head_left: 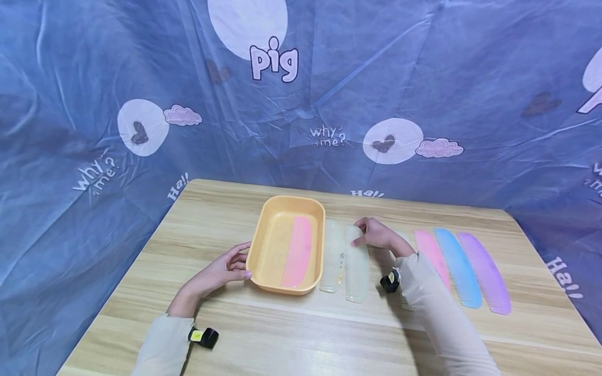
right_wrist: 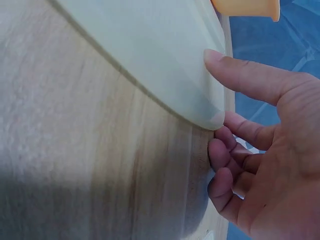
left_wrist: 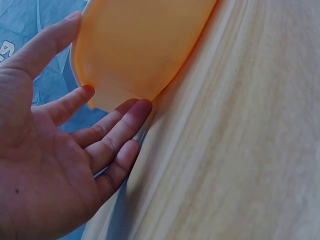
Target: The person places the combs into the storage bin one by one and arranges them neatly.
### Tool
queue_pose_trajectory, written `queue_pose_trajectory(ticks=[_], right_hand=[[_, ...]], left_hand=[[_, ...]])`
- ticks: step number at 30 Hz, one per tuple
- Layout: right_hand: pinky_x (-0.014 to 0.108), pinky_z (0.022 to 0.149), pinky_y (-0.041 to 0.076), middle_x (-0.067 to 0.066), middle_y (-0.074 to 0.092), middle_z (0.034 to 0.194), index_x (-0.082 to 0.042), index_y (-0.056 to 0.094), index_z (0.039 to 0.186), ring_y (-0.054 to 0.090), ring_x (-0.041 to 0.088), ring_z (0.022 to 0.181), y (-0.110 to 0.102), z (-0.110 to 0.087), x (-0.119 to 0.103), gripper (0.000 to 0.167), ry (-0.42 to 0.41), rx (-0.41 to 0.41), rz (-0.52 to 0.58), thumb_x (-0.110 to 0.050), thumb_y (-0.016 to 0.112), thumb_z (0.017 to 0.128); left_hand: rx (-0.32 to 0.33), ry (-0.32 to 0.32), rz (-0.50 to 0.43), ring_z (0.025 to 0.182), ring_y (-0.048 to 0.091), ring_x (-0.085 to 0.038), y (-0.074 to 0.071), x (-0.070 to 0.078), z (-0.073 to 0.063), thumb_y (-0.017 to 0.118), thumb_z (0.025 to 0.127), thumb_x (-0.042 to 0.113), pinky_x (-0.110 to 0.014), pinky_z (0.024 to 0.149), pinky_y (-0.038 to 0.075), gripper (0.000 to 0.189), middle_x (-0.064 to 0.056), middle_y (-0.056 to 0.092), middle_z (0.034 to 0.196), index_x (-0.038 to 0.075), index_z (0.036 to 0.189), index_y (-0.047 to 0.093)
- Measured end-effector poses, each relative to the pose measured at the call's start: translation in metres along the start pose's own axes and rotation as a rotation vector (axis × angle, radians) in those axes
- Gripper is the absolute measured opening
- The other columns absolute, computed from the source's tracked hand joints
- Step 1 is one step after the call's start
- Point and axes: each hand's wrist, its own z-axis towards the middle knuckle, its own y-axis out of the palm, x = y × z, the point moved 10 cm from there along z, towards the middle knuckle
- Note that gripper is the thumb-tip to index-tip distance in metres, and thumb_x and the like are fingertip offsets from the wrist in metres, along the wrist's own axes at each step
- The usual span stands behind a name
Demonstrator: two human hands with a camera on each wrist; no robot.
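Observation:
My left hand (head_left: 224,269) touches the left side of an orange plastic tray (head_left: 256,245) with its fingertips, the fingers fairly straight. A pink comb (head_left: 298,250) lies inside the tray. On the tray's right, my right hand (head_left: 378,235) pinches the far end of a pale green comb (head_left: 357,269). In the right wrist view the thumb (right_wrist: 245,75) rests on that comb's face, with the index finger at its tip. Another pale green comb (head_left: 331,256) lies between it and the tray, with small markings near its teeth.
Right of my right forearm lie a pink comb (head_left: 431,253), a blue comb (head_left: 458,269) and a purple comb (head_left: 484,274). One more pale comb is mostly hidden under that arm. Blue printed cloth (head_left: 305,104) hangs behind the wooden table (head_left: 282,334).

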Motion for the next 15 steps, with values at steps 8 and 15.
queue_pose_trajectory(ticks=[8, 15], right_hand=[[0.025, 0.07, 0.043, 0.007, 0.055, 0.083, 0.012, 0.054, 0.109, 0.049, 0.016, 0.075, 0.0002, -0.001, -0.0006, 0.049, 0.03, -0.016, 0.022, -0.005, 0.077, 0.07], [0.023, 0.055, 0.033, -0.007, 0.033, 0.057, -0.007, 0.048, 0.07, 0.032, 0.009, 0.054, 0.0034, -0.005, -0.0095, 0.028, 0.011, -0.052, 0.031, 0.0, 0.075, 0.069]], left_hand=[[-0.013, 0.031, -0.001, 0.114, 0.054, -0.026, 0.0004, 0.0036, 0.0003, 0.069, 0.089, 0.015, -0.02, 0.088, 0.049, 0.083, -0.033, 0.046, 0.135, -0.001, 0.152, 0.017], [-0.01, 0.03, 0.005, 0.117, 0.053, -0.031, 0.0002, 0.0029, 0.0001, 0.069, 0.089, 0.014, -0.02, 0.089, 0.049, 0.082, -0.032, 0.045, 0.136, 0.0, 0.152, 0.018]])
